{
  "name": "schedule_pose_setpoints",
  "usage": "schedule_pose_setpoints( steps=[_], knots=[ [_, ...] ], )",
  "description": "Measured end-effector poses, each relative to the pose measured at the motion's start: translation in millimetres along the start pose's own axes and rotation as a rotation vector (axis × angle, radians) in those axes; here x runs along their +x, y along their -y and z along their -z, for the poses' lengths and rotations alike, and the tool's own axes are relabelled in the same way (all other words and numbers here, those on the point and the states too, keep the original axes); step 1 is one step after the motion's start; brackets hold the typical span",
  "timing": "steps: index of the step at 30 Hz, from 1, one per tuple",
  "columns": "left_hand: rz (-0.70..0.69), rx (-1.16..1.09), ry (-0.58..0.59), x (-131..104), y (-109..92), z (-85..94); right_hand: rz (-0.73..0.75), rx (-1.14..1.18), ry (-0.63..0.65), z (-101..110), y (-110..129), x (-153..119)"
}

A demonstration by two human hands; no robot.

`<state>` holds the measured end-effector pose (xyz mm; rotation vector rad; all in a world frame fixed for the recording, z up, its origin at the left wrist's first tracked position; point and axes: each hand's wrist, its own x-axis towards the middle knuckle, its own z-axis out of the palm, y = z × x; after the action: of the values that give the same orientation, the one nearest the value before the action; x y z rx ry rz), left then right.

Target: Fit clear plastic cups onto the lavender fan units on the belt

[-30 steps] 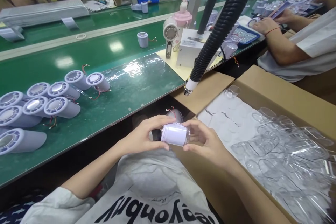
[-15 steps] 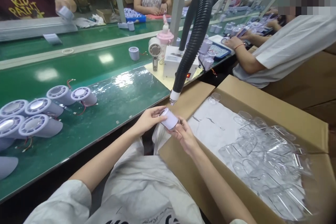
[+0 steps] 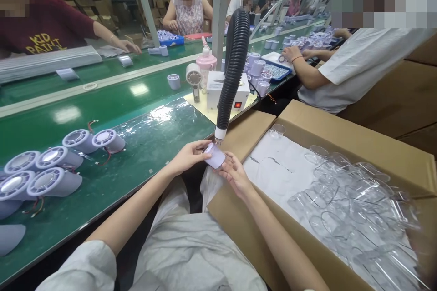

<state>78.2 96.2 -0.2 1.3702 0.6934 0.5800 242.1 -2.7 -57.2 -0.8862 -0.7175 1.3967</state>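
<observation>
A pale lilac cylinder is held tilted between both hands, over the gap between the green bench and an open carton. My left hand grips its upper left side with thumb and fingers. At its lower right end, the fingers of my right hand are closed round it. Right above the cylinder is the white and metal nozzle of a black ribbed hose. Whether nozzle and cylinder touch I cannot tell.
Several lilac cylinders with wires lie on the green bench at left. Clear plastic cups fill much of the carton. A white box with a red switch stands behind the nozzle. People work across the bench and at right.
The camera view has shifted slightly. Both hands still hold the cylinder, now a little lower left in view. Across the bench, a person's hand has released a lilac part and reaches right.
</observation>
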Motion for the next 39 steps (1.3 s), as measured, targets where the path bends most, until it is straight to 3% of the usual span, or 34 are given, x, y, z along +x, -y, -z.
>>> schedule_pose_setpoints(
  steps=[3, 6, 9, 13, 23, 31, 39],
  knots=[
    [-0.031, 0.027, 0.091, -27, 1, 5.5, 0.009, -0.068, 0.058, -4, 10, -17],
    [-0.171, 0.150, 0.164, -61, 1, 2.9, 0.065, -0.288, 0.138, -10, 27, -43],
    [-0.344, 0.348, 0.148, -87, -1, -4.9, 0.138, -0.592, 0.231, -17, 48, -65],
    [-0.475, 0.536, 0.133, -103, -3, -12.3, 0.128, -0.755, 0.309, -23, 67, -77],
    [-0.509, 0.536, 0.152, -111, -8, -15.8, -0.087, -0.595, 0.302, -26, 74, -81],
    [-0.490, 0.507, 0.159, -114, -7, -16.8, -0.307, -0.379, 0.289, -31, 69, -78],
    [-0.468, 0.484, 0.154, -116, -5, -16.2, -0.474, -0.314, 0.272, -33, 60, -75]
  ],
)
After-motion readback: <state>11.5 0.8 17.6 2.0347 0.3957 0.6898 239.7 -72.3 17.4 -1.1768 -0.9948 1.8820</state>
